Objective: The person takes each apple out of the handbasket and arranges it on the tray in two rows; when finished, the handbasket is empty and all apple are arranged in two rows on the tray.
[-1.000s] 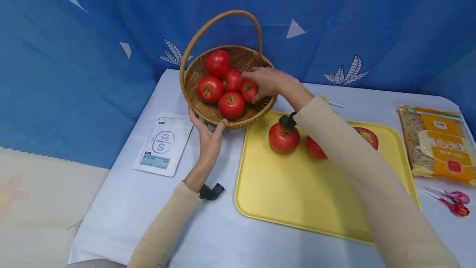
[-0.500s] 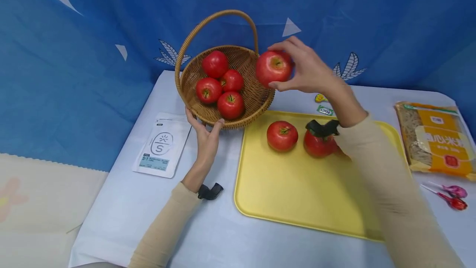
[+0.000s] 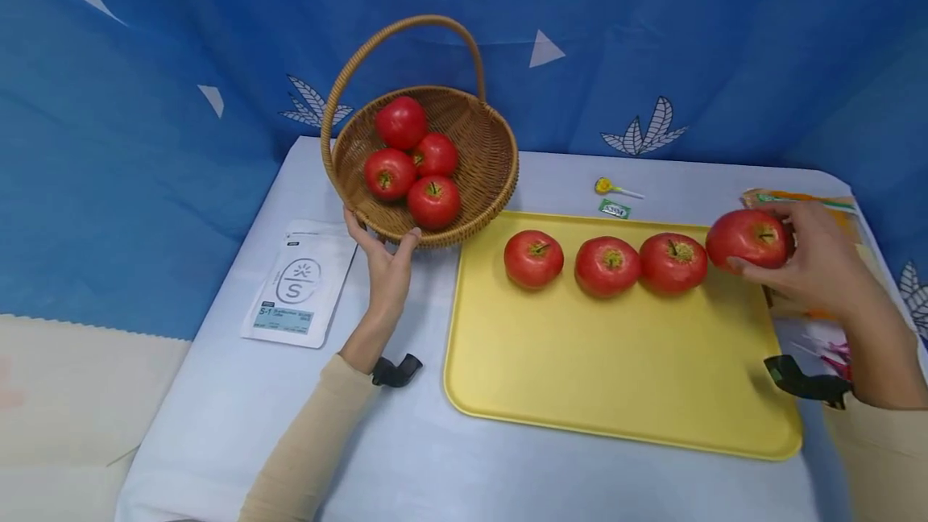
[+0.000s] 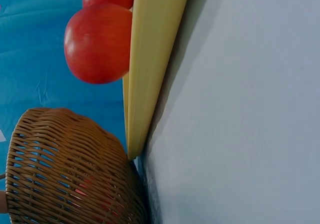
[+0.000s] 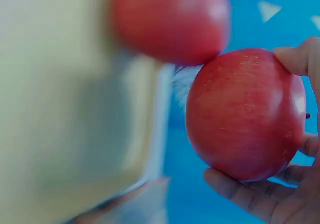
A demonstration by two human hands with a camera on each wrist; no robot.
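Observation:
My right hand (image 3: 815, 260) grips a red apple (image 3: 747, 238) above the far right part of the yellow tray (image 3: 602, 369). In the right wrist view, thumb and fingers curl round this apple (image 5: 245, 114). A row of three apples rests on the tray, the rightmost one (image 3: 673, 263) right beside the held one. My left hand (image 3: 387, 272) holds the near rim of a wicker basket (image 3: 482, 143), which tilts toward me. Several red apples (image 3: 433, 201) lie inside it. The left wrist view shows the basket's woven side (image 4: 70, 159), with the hand mostly out of frame.
A white pouch (image 3: 293, 284) lies left of the basket. Behind the tray are a yellow lollipop (image 3: 603, 185) and a small green packet (image 3: 615, 209). A food package (image 3: 848, 220) and pink lollipops (image 3: 837, 353) sit at the right, partly hidden by my right arm.
My right hand has lifted an apple out of the basket and carried it right, over the tray's far right side. The left hand stays on the basket rim.

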